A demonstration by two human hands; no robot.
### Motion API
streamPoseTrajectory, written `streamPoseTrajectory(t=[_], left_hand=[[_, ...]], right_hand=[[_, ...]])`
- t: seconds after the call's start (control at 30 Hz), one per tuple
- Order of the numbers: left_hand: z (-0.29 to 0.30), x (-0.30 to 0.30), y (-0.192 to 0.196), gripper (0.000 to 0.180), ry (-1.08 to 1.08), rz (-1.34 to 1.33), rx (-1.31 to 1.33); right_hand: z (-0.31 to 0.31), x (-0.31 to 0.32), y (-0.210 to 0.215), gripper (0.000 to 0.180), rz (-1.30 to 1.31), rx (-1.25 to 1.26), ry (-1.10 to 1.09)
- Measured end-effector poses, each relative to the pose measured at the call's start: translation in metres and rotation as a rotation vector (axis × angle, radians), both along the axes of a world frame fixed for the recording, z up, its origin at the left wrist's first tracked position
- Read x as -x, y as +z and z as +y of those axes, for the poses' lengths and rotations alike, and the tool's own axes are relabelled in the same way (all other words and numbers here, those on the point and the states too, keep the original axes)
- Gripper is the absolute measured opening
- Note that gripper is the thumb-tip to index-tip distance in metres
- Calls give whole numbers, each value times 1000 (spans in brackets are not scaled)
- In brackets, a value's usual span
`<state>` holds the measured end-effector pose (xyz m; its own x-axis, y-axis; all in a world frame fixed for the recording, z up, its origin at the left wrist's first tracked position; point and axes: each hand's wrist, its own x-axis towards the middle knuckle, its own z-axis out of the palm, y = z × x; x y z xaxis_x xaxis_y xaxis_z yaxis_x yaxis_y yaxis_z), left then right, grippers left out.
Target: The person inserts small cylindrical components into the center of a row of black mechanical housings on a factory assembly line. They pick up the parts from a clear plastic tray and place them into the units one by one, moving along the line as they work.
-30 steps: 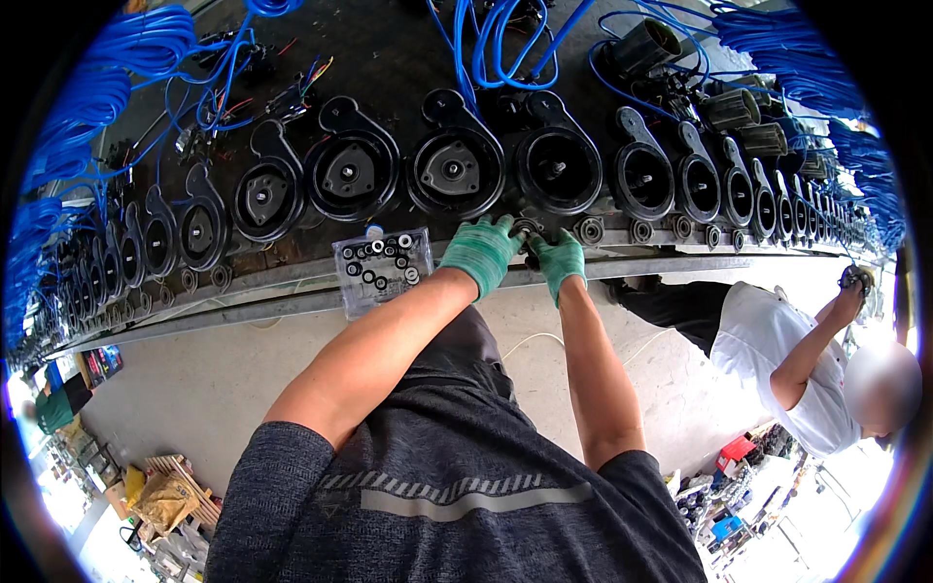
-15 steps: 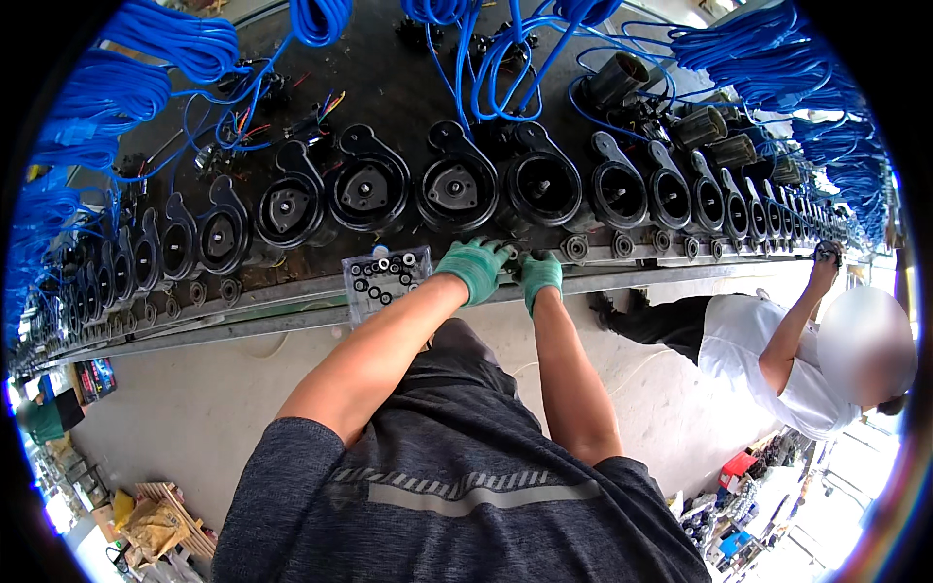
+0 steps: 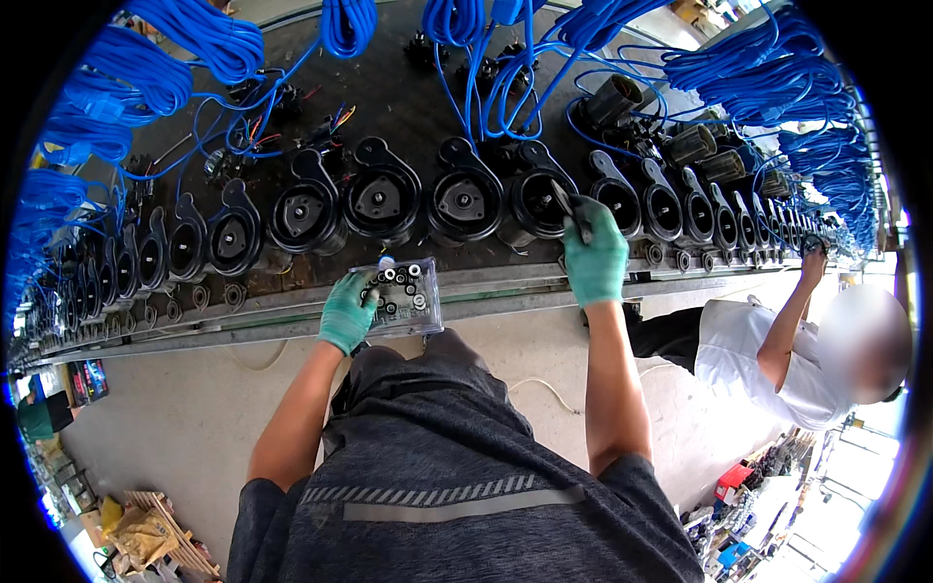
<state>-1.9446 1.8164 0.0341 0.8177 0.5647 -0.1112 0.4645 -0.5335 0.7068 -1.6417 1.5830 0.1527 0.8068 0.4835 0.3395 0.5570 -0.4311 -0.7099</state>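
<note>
My left hand [image 3: 350, 311], in a green glove, rests at the left edge of a clear plastic tray [image 3: 424, 316] of small black and silver rings, fingers among the parts. My right hand [image 3: 595, 255], also gloved green, is raised against a black round motor housing [image 3: 540, 199] and grips a thin dark tool [image 3: 571, 209] pointing up over it. A row of similar black housings [image 3: 381, 199] lines the dark bench.
Coiled blue hoses [image 3: 194, 39] hang over the bench [image 3: 292, 58] and along both sides. A metal rail [image 3: 243, 325] edges the bench front. A person in a white shirt [image 3: 753, 355] works at the right, one arm raised to the housings. Crates and clutter lie on the floor below.
My hands, together at the bench edge before, have parted: the left went down-left to the tray, the right rose to a housing with the tool. The view has shifted.
</note>
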Motion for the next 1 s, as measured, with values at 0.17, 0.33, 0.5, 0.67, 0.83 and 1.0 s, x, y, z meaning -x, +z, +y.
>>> streamPoseTrajectory(t=[0.17,0.33,0.5,0.67,0.83,1.0], left_hand=[[4,29,-19,37,62,-47,-72],[0,36,-31,36,66,-25,-62],[-1,30,-22,35,3,-51,-213],[-6,14,-11,36,-114,55,-227],[-11,5,-3,37,-165,113,-206],[-12,2,-5,38,-162,109,-177]], right_hand=[[18,-19,-23,25,-379,263,93],[17,-8,-17,22,-376,357,201],[19,54,-19,23,-219,166,303],[55,139,-104,29,-115,621,638],[89,155,-133,34,-35,891,524],[93,154,-142,35,-47,900,553]])
